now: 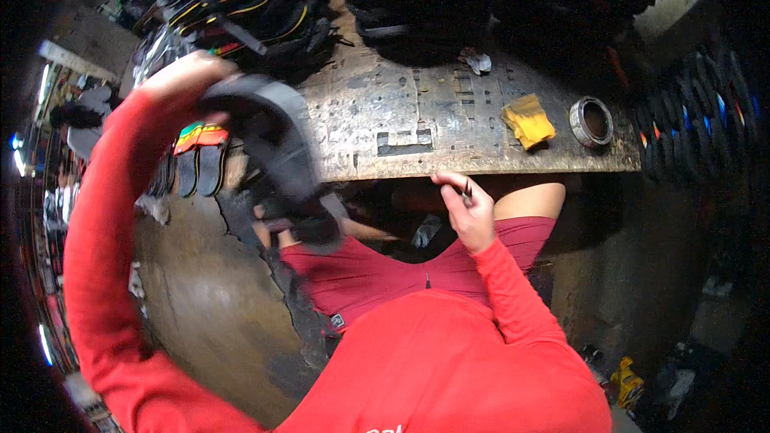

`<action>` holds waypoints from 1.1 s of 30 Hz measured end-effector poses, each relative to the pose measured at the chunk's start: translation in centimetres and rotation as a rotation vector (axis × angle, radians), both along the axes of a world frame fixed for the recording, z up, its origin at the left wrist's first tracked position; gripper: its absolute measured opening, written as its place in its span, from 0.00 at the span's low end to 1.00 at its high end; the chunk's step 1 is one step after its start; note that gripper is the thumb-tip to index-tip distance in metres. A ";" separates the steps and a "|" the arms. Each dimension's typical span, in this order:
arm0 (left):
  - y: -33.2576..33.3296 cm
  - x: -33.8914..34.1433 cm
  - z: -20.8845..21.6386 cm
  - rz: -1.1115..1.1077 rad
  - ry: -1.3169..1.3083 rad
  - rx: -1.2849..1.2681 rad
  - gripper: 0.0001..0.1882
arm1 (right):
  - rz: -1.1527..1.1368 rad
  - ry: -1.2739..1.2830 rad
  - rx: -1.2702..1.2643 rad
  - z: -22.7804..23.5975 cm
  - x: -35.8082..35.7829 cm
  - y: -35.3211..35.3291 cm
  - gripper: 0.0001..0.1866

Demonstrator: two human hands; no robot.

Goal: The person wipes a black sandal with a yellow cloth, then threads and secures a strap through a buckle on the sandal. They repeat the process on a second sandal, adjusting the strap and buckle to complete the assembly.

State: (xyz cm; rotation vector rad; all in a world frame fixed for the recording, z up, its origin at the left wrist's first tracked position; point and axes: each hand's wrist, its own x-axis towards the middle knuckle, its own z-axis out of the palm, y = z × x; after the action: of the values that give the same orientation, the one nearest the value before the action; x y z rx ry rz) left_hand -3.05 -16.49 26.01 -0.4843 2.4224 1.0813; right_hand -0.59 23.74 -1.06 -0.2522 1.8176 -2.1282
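My left hand [188, 80], blurred by motion, is raised at the left of the workbench. It grips the upper end of a black sandal [277, 132], which is smeared by motion and hangs down to above my left thigh. Some of the fingers are hidden behind the sandal. Close to the bench's front edge is my right hand [472, 216], above my lap. Its fingers are curled round a small dark, thin thing [468, 190], whose kind I cannot make out.
The worn wooden workbench [353, 128] has a rectangular slot. On it lie a folded yellow cloth [529, 121], a tape roll [591, 122] and a crumpled white scrap [476, 61]. Tall stacks of black sandals [409, 16] stand behind. Striped-strap sandals [200, 162] are at the left.
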 end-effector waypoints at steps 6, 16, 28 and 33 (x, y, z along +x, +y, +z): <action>7.3 -5.5 -13.0 0.042 0.433 0.208 0.20 | -0.263 0.338 0.149 0.6 -4.0 -3.2 0.24; 16.4 9.9 -25.8 0.089 0.687 -0.473 0.45 | -0.194 0.591 0.578 -0.2 -4.1 -3.4 0.36; 19.0 12.3 -27.2 0.377 0.770 -0.264 0.50 | -0.195 0.573 0.645 -0.1 -6.9 0.6 0.26; 17.7 16.5 -22.1 0.614 0.274 0.107 0.34 | -0.463 0.479 0.859 5.9 -0.9 4.6 0.18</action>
State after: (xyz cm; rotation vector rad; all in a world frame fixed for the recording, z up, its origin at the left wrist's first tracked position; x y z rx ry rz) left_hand 13.46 1.24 3.89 -1.1597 2.4867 1.6032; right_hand -1.52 28.37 4.83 -0.1313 3.1229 -1.3569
